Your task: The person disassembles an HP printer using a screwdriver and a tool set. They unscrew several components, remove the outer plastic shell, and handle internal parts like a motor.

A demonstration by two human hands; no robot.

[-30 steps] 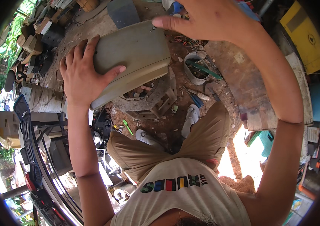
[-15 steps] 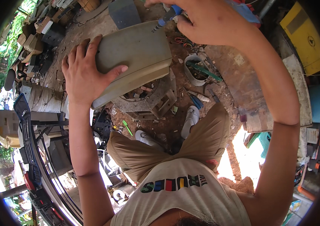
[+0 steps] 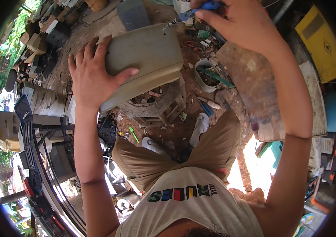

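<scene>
The grey casing (image 3: 148, 49) is set above a weathered stand (image 3: 163, 113), its left end covered by the left hand (image 3: 92, 81), whose fingers are spread apart. A blue-handled screwdriver (image 3: 187, 15) is clamped between the thumb and fingers of the right hand (image 3: 239, 24), its tip pointed at the casing's far right corner; whether contact is made cannot be told. A bucket (image 3: 198, 79) is placed near the stand.

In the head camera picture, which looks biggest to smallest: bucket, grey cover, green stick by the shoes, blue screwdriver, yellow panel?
1. Grey cover
2. Yellow panel
3. Bucket and blue screwdriver, unsure: the screwdriver looks longer but thinner, partly hidden by the right hand
4. Green stick
</scene>
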